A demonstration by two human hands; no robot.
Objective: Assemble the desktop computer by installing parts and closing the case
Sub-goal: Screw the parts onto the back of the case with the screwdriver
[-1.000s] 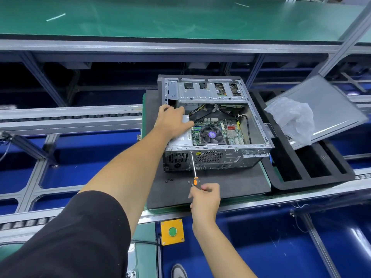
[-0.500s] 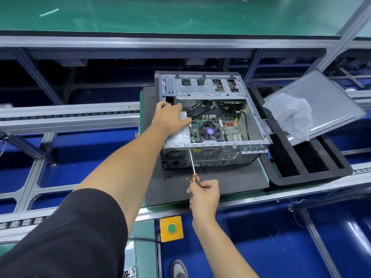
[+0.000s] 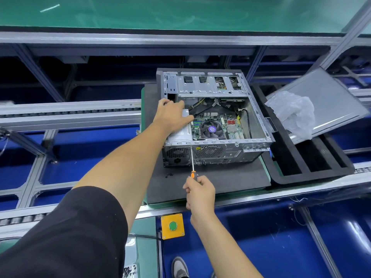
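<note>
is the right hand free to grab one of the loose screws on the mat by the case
Probably not right now. The loose screws lie uncovered on the mat, close by, but the right hand grips the screwdriver, whose tip meets the case rear. The left hand rests inside the case.

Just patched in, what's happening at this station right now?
A person is working on an open desktop case lying on a dark mat. The left hand rests flat on the power supply inside the case, steadying it. The right hand grips an orange-handled screwdriver with its tip at the case's rear panel, near the top edge. A few loose screws lie on the mat. The side panel is off, resting on a black tray to the right.
</note>
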